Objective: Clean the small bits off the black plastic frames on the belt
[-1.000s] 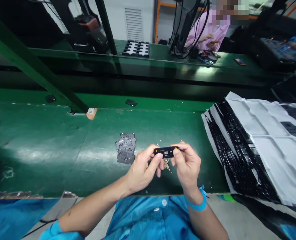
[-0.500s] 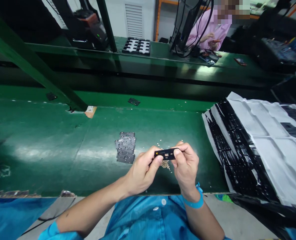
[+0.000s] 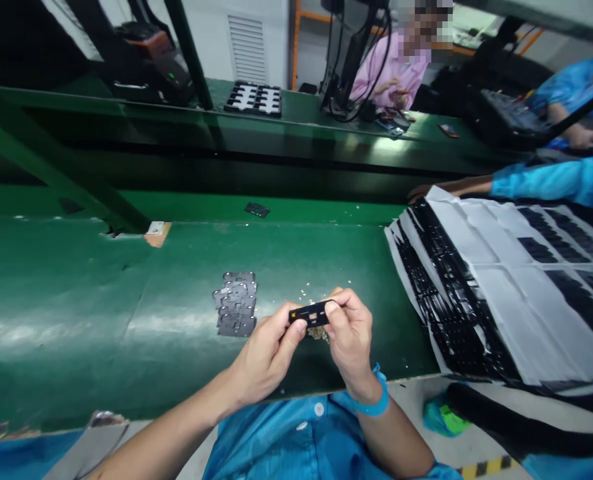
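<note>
A small black plate [image 3: 310, 313] with cut-outs and a yellow spot at its left end is held between both hands. My left hand [image 3: 271, 343] pinches its left end, and my right hand [image 3: 350, 333] grips its right end, thumb on top. Just below and behind the plate, a pile of tiny beige bits [image 3: 318, 333] lies on the green table [image 3: 176, 293], partly hidden by my fingers. To the left of my hands rests an overlapping stack of dark flat parts [image 3: 236, 305].
Stacked black and white trays [image 3: 491, 280] stand at the right, a person's blue-sleeved arm [image 3: 541, 181] behind them. One dark part [image 3: 257, 210] lies near the far edge. A green post [image 3: 76, 160] rises at left. Another person in pink [image 3: 393, 70] sits beyond.
The view has shifted, so most things appear further left. A blue-sleeved arm has come in at the right, behind the trays. Both hands keep their hold on the black plate.
</note>
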Available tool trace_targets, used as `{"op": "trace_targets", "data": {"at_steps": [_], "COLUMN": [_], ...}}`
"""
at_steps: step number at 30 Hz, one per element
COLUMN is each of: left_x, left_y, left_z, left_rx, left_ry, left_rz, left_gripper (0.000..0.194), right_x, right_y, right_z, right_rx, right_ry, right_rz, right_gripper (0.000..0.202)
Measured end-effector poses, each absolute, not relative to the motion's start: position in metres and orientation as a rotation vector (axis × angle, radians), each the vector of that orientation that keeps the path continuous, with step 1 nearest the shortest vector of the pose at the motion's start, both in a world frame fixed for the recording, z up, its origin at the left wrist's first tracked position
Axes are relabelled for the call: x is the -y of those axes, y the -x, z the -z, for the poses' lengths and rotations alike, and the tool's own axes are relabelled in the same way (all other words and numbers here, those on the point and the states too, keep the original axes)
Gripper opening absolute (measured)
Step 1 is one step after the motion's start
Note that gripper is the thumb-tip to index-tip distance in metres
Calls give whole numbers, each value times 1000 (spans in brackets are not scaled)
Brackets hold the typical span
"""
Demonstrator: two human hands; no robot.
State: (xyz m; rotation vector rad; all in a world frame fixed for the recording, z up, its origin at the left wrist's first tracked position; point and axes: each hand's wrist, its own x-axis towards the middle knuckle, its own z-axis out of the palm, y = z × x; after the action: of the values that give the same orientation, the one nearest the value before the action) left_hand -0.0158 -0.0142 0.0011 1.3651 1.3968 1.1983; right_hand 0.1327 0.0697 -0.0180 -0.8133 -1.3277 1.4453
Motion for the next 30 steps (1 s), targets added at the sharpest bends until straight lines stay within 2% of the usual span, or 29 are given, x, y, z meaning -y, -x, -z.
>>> {"op": "trace_targets", "data": {"at_steps": [9,14,30], "left_x": [14,7,0], "left_y": [21,14,8], "left_z": [12,19,14], "left_rx": [-1283,-1237,-1241], "left_ry": [-975,-1006,-989], "left_rz": [-1251,-1310,-1390], "left_gripper": [37,39,46], "right_x": [-60,-60,-60], "right_y": [-130,-136,-137], "right_z": [11,15,11], "right_rx": [1381,1407,1445], "right_ry": [785,805,770], "right_rz": [-1469,-1418,-1356], "right_gripper": [29,20,14]}}
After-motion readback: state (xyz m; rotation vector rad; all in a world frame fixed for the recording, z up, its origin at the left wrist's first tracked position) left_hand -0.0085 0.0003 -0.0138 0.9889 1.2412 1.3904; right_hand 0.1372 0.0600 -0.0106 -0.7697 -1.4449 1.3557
